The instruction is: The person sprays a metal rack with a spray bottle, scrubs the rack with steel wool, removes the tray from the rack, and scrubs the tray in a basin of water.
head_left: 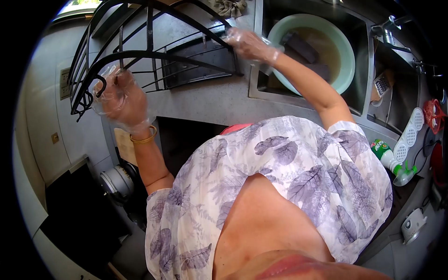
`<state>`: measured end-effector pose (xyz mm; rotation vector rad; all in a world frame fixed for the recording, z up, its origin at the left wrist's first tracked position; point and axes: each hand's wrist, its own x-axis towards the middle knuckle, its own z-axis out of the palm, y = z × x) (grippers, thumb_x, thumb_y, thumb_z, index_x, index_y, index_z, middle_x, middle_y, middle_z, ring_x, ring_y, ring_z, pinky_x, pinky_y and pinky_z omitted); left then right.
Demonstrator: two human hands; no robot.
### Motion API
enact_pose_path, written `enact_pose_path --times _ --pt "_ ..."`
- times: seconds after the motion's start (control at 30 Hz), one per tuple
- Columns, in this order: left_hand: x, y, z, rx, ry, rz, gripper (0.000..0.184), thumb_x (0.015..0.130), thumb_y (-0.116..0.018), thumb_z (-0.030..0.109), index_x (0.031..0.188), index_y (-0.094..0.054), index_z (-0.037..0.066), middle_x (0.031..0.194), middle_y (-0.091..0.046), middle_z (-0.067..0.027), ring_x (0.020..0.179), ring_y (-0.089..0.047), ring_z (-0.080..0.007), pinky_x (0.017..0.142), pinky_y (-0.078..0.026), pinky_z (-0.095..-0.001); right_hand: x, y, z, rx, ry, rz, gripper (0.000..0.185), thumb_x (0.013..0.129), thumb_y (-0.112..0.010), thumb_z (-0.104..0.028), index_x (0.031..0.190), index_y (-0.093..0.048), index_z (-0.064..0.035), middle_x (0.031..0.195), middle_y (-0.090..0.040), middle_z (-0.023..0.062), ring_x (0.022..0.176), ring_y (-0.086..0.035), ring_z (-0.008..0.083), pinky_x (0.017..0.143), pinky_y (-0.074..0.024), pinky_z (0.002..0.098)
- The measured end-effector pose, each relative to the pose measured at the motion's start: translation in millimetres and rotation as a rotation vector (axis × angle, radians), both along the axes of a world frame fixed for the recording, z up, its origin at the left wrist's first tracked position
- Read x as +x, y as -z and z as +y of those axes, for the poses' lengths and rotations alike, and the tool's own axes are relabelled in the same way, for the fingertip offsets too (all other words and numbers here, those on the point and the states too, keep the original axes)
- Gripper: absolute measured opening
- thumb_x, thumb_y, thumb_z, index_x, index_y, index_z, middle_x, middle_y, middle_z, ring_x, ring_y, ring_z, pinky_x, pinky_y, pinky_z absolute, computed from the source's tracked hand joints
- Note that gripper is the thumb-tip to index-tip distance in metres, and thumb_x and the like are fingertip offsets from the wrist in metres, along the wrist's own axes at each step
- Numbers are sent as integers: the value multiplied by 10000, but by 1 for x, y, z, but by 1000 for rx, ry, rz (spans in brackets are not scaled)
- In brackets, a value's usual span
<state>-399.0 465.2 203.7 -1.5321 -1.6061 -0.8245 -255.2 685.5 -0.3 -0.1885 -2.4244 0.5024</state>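
Observation:
A black metal rack [150,32] with curved bars is tilted over the counter at the upper left. My left hand [123,100], in a clear plastic glove, is closed around its near left side, beside a curled bar end. At the rack's right end, my right hand [249,45], gloved the same way and slightly blurred, grips the frame with its fingers partly hidden. Beneath and behind the bars lies a dark rectangular tray [198,63] on the grey counter [200,100].
Right of the rack, a metal sink [361,100] holds a pale green basin [349,60] with murky water and dark cloth-like pieces. A grey cloth [228,8] lies at the back. A faucet [386,29], grater [381,85] and green-white bottle [383,153] are farther right.

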Motion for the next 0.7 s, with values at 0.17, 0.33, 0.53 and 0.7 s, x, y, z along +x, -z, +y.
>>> enact_pose_path --times 0.17,0.33,0.53,0.7 --pt "1 1 -4 -36 -42 -1 70 844 -542 2 902 -562 -31 806 -598 -81 682 -543 -150 620 -438 -252 16 -4 3 17 -74 -63 451 728 -481 35 1137 -574 -131 1052 -560 212 899 -586 315 789 -494 352" --pt "1 3 -4 16 127 -145 132 840 -600 122 860 -601 -9 757 -585 -71 653 -516 -150 587 -411 -262 3 -15 24 568 196 -57 404 772 -499 -45 1155 -536 -170 1077 -548 201 872 -616 276 676 -529 337" --pt "-3 7 1 45 131 -157 143 813 -647 145 836 -618 7 740 -585 -65 655 -527 -158 577 -415 -262 10 -13 9 178 139 -201 430 746 -493 -20 1145 -570 -160 864 -539 126 751 -601 260 629 -498 335" --pt "-7 10 4 49 95 -144 129 798 -658 132 828 -613 15 728 -576 -60 637 -515 -171 559 -402 -281 36 8 -18 -290 -39 -23 358 729 -450 -27 1029 -635 -93 830 -604 182 792 -588 320 713 -483 379"
